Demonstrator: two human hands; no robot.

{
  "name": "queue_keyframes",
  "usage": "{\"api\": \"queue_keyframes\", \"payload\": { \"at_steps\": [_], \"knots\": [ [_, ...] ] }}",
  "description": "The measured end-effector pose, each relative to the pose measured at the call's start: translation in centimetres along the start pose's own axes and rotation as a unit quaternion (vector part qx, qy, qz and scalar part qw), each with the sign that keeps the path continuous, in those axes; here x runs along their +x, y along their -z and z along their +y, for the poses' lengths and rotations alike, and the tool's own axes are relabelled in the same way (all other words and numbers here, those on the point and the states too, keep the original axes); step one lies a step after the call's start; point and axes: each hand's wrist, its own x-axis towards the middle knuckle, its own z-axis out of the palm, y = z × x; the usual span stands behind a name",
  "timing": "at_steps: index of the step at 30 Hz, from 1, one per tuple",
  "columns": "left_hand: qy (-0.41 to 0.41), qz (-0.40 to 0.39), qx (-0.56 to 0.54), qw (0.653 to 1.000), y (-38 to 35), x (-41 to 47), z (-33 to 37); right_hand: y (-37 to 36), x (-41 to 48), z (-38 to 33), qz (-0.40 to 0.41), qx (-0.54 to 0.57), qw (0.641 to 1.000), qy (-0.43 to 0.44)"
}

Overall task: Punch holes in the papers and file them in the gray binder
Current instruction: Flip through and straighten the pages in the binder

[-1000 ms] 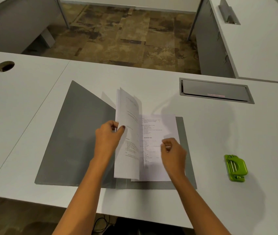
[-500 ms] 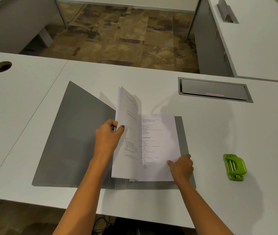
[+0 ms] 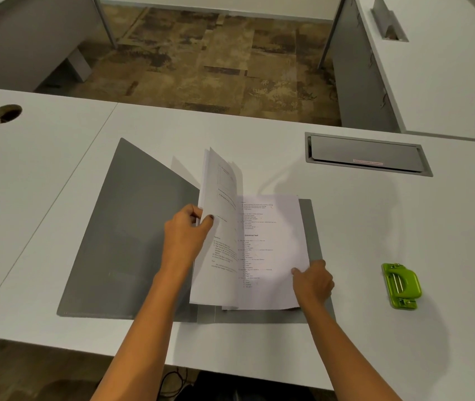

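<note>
The gray binder (image 3: 132,227) lies open on the desk (image 3: 404,227). On its right half, several papers (image 3: 216,227) are pinched upright by the left hand (image 3: 184,238), probably exposing the spine, while 1 flat sheet (image 3: 271,244) is pinned by the right hand (image 3: 314,282). The green punch (image 3: 401,286) sits right of the binder.

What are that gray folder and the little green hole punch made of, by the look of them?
The flat gray binder looks like thin matte plastic or stiff card: it lies open in even, dull sheets with a creased spine. The small lime-green hole punch looks like glossy moulded plastic, going by its rounded edges and soft sheen, with what seems a metal bar across it.
</note>
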Motion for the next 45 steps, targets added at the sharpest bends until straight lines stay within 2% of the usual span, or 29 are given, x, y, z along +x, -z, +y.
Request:
{"api": "queue_keyframes", "payload": {
  "at_steps": [7,15,18,20,26,29,34,41,45],
  "knots": [
    [0.001,-0.004,0.011,1.0,-0.2,0.1,0.0,2.3,-0.3,0.4,0.039,0.09,0.995,0.031],
    [-0.009,-0.004,0.012,1.0,-0.5,0.0,0.4,3.6,-1.7,-0.9,0.042,0.032,0.996,0.077],
    [-0.01,-0.003,0.015,1.0,-0.7,0.1,0.3,3.9,-2.5,-1.3,0.069,-0.004,0.991,0.118],
    [-0.011,0.002,0.02,1.0,-0.8,0.1,0.3,4.2,-3.2,-1.8,0.076,0.011,0.986,0.15],
    [-0.06,-0.029,-0.017,0.998,-0.9,-0.5,0.2,6.0,-7.8,-5.2,0.023,0.137,0.962,0.235],
    [-0.073,-0.027,0.029,0.997,-0.9,-0.5,0.4,6.5,-10.1,-6.7,-0.044,0.141,0.953,0.266],
    [-0.045,-0.017,-0.021,0.999,-0.9,-1.4,1.6,5.8,-12.2,-8.2,-0.124,0.1,0.94,0.301],
    [-0.02,0.019,0.021,0.999,-0.6,-0.4,0.8,4.7,-12.2,-7.7,-0.166,0.178,0.917,0.316],
    [-0.028,0.027,0.02,0.999,-0.5,-0.5,0.5,3.9,-8.6,-5.9,-0.101,0.199,0.941,0.256]
  ]
}}
